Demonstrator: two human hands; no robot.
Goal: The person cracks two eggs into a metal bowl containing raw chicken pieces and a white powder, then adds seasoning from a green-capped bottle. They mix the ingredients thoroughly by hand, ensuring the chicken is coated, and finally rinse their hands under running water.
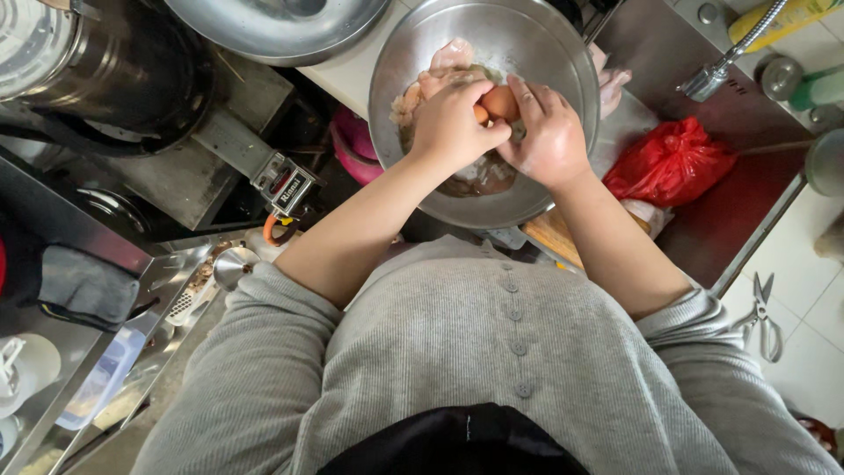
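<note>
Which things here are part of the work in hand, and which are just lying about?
In use: left hand, right hand, brown egg, steel bowl, raw chicken pieces.
Lying about: red plastic bag, scissors, tap, small funnel.

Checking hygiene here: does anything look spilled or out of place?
Scissors lie on the tiled floor, an odd spot. Nothing looks spilled: both hands hold the egg over the bowl.

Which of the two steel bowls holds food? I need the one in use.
The round steel bowl under both hands, holding raw meat; the other steel bowl, top left, shows none.
</note>
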